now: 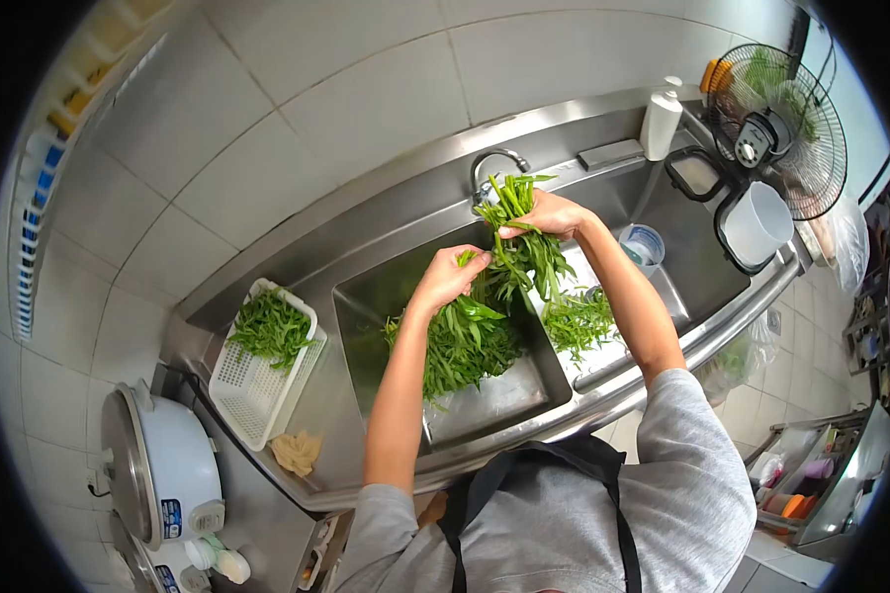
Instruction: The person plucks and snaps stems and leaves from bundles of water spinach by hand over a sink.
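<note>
My right hand (552, 215) is closed around a bunch of long-stemmed leafy greens (534, 259) that look like water spinach, stems up and leaves hanging over the sink divider. Close by on the left, my left hand (451, 277) pinches a few green stems from the same kind of plant, fingers closed. Under it, a big heap of greens (470, 346) lies in the left sink basin (465, 425). More loose greens (578, 323) rest to the right of the divider. In a white perforated basket (237, 390) on the left counter sits another pile of leaves.
Behind the hands stands a faucet (499, 158). A clear plastic tub (643, 245) is in the right basin. At the right are a white pump bottle (661, 124), a fan (776, 128) and a white container (756, 225). A tan cloth (297, 452) and a rice cooker (173, 465) are left.
</note>
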Demonstrator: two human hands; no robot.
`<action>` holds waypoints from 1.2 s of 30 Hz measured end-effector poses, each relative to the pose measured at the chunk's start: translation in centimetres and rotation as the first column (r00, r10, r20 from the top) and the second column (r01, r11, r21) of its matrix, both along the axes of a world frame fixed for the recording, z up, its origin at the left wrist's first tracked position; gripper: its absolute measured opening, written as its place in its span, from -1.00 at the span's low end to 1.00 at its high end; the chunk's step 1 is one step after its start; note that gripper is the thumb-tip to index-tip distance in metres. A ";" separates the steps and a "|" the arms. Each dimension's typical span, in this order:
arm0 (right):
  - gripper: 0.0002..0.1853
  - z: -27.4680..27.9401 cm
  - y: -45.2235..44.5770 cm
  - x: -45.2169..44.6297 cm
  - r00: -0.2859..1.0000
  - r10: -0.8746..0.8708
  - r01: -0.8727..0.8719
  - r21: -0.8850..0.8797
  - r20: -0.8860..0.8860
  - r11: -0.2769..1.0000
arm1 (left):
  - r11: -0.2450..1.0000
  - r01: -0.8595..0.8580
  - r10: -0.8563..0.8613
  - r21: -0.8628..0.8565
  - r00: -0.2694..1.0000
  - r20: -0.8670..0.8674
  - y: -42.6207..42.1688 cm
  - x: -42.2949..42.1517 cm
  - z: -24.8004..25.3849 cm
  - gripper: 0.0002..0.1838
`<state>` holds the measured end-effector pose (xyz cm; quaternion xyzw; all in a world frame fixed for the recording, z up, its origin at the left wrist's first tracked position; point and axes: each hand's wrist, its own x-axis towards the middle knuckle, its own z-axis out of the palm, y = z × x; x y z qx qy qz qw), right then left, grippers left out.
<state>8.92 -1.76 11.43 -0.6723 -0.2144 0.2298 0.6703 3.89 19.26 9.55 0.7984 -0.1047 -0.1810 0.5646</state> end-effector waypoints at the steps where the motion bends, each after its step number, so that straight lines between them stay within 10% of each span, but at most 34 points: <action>1: -0.63 0.0 -0.8 -0.2 1.000 0.000 0.000 0.023 -0.003 1.000 | 0.999 -0.026 0.024 0.035 0.997 0.079 -1.1 0.1 -0.2 -0.65; 2: -0.63 -0.3 -1.7 -0.4 0.998 -0.044 0.046 0.034 -0.034 0.998 | 0.996 -0.054 0.043 0.068 0.987 0.156 -2.2 0.1 -0.7 -0.65; 3: -0.64 -0.8 -2.6 -0.4 0.994 -0.088 0.091 0.044 -0.066 0.995 | 0.977 -0.210 0.139 0.038 0.765 0.629 -3.0 0.9 -3.5 -0.64; 6: -0.66 -1.8 -5.0 -0.6 0.972 -0.201 0.216 0.130 -0.120 0.968 | 0.906 -0.417 0.400 -0.076 0.779 0.483 -6.7 -1.9 -3.2 -0.68; 13: -0.67 -4.8 -9.0 -1.0 0.955 -0.224 0.266 0.229 -0.196 0.936 | 0.898 -0.362 0.260 0.251 0.895 0.362 -12.3 -1.1 -4.4 -0.71; 23: -0.81 -9.4 -18.3 -0.7 0.942 -0.215 0.328 -0.575 0.256 0.749 | 0.978 0.144 -0.086 0.152 0.938 -0.336 -11.8 0.6 -1.5 -0.70; 30: -0.65 -8.5 -18.9 -3.2 0.950 -0.267 0.276 0.034 -0.162 0.961 | 0.940 0.333 -0.266 0.071 0.848 -0.458 -16.7 0.4 -2.8 -0.70; 36: -0.63 -9.4 -20.9 -2.6 0.963 -0.264 0.270 -0.175 0.055 0.947 | 0.930 0.344 -0.257 0.128 0.860 -0.442 -19.7 1.4 -4.9 -0.65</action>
